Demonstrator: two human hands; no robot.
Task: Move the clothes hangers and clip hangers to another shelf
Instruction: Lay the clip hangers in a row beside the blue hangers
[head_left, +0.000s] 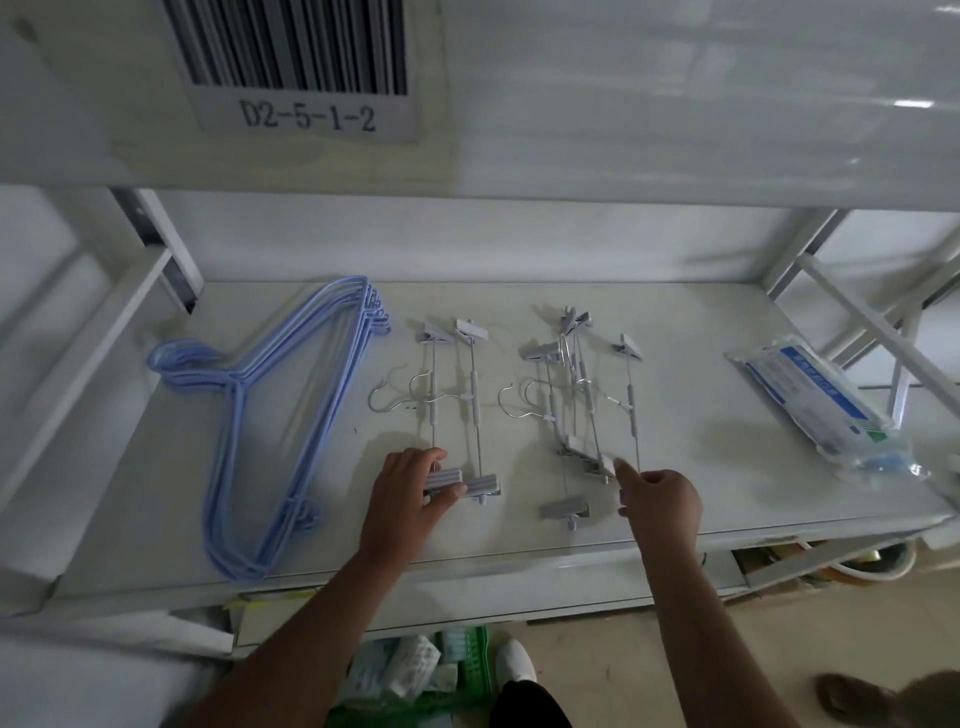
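Observation:
A stack of light blue wire clothes hangers (291, 410) lies at the left of the white shelf (675, 322). Two grey clip hangers (453, 400) lie side by side in the middle. My left hand (413, 491) is closed around the near clip of the left one. A tangled pile of several grey clip hangers (576, 400) lies to the right. My right hand (660, 499) hovers at the pile's near end with the index finger stretched toward a clip; it holds nothing that I can see.
A clear plastic packet with blue print (826, 410) lies at the shelf's right end. A barcode label reading D2-5-1-2 (306, 114) sits on the shelf beam above. A green basket of goods (431, 670) stands on the floor below.

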